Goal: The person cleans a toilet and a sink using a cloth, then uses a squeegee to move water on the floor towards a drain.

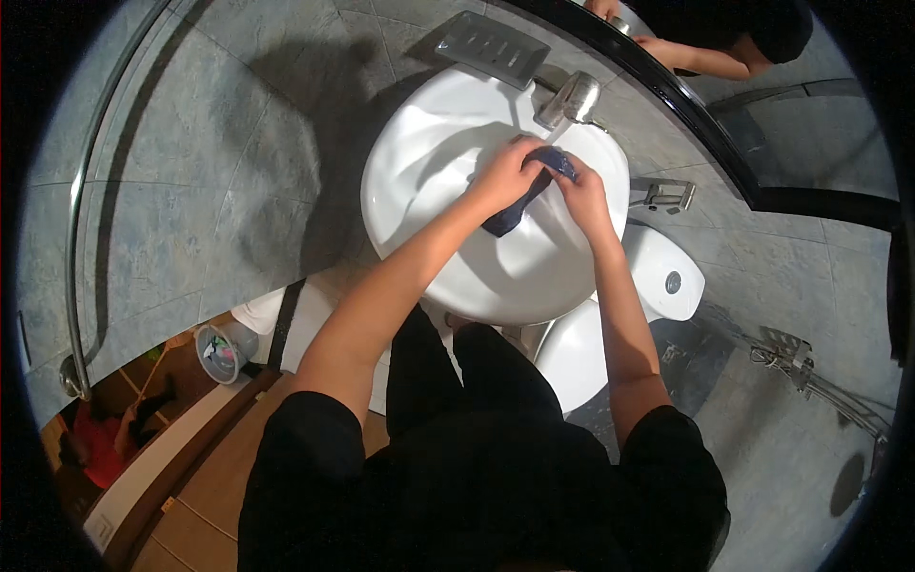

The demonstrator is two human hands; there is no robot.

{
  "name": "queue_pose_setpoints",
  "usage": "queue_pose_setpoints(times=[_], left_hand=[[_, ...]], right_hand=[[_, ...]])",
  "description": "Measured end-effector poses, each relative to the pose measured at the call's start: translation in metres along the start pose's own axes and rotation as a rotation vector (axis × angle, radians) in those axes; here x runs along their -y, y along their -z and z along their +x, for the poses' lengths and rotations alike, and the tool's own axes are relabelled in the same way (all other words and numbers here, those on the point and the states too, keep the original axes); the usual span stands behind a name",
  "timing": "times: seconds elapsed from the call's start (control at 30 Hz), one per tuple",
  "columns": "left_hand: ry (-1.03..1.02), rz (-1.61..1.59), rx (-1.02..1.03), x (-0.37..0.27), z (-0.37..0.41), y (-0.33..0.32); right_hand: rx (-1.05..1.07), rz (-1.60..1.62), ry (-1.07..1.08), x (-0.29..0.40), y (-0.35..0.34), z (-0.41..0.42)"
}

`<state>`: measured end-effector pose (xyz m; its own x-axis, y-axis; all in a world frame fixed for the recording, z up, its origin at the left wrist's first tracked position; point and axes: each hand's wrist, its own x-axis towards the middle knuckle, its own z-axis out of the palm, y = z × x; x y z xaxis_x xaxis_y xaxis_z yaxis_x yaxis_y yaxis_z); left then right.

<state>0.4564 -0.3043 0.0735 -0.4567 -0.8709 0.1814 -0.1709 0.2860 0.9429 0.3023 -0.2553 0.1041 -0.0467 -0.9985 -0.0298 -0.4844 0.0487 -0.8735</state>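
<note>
Over the white washbasin (pixel 515 286), a wet dark-blue cloth (pixel 509 220) is stretched between my two hands. My left hand (pixel 506 175) pinches its upper end from the left, and my right hand (pixel 582 191) grips the same end from the right. The cloth's lower part hangs down toward the bowl. Just beyond my fingers, a chrome faucet (pixel 577 99) runs a stream of water onto the cloth. My fingertips are partly hidden by the fabric.
A grey soap dish (pixel 493 48) sits behind the basin, under a black-framed mirror (pixel 686 107). A white toilet (pixel 661 272) and a metal paper holder (pixel 665 194) are at the right. Left are a towel rail (pixel 77 200), a bin (pixel 221 354) and a person in red (pixel 104 447) beyond the doorway.
</note>
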Motion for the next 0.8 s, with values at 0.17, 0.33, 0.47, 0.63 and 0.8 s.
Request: queue_pose_setpoints(times=[0.17,0.33,0.47,0.63,0.8], left_hand=[[0.039,-0.066,-0.009,0.028,-0.030,-0.016],[0.332,-0.046,-0.050,0.041,-0.018,-0.010],[0.398,-0.130,-0.111,0.018,0.008,0.013],[0.506,-0.560,-0.115,-0.022,0.010,0.005],[0.516,-0.785,0.001,-0.016,-0.006,0.013]], right_hand=[[-0.022,0.568,-0.191,0.056,0.002,-0.009],[-0.162,0.734,-0.097,0.088,0.013,-0.023],[-0.218,0.637,-0.132,0.017,0.023,-0.031],[-0.111,0.841,-0.515,-0.043,-0.021,-0.034],[-0.098,1.479,-0.432,-0.021,-0.059,-0.010]])
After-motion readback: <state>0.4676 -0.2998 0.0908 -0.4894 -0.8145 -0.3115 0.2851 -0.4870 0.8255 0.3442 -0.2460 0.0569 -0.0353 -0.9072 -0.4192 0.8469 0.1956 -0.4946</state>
